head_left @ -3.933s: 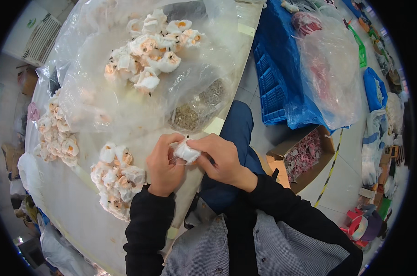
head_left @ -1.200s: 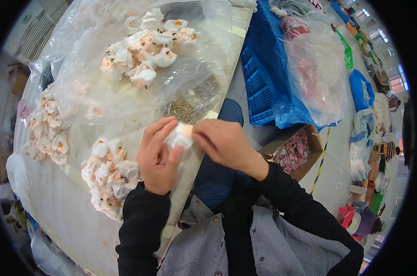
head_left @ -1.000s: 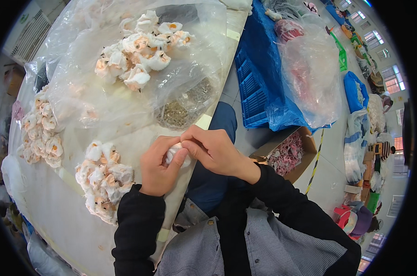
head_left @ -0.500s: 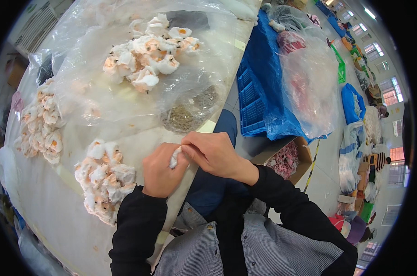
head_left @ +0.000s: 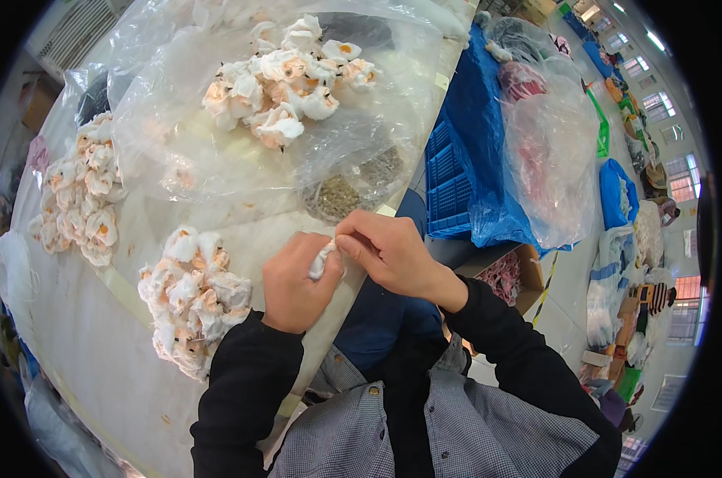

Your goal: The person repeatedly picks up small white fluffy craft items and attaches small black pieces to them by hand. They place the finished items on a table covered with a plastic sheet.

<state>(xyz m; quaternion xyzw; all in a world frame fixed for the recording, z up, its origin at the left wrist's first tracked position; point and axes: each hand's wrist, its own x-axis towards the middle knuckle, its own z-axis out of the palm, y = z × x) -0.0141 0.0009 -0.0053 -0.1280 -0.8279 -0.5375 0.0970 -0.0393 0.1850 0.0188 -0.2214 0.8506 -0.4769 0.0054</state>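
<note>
The left hand (head_left: 300, 283) had its fingers folded around a small white fluffy piece (head_left: 323, 261), which showed between its thumb and forefinger. The right hand (head_left: 389, 251) pressed its thumb and forefinger together just at the right side of this piece; what lay between these tips, I could not tell. Both hands were at the right edge of the pale table (head_left: 130, 358). To the left of them lay a near pile of white and peach fabric flowers (head_left: 192, 301); farther left was another flower pile (head_left: 82, 191). On the far side, a third heap (head_left: 285, 80) rested on clear plastic sheeting (head_left: 241, 163). Small brownish bits (head_left: 331, 197) lay just beyond the hands. A blue crate (head_left: 447, 179) stood at the right of the table.
</note>
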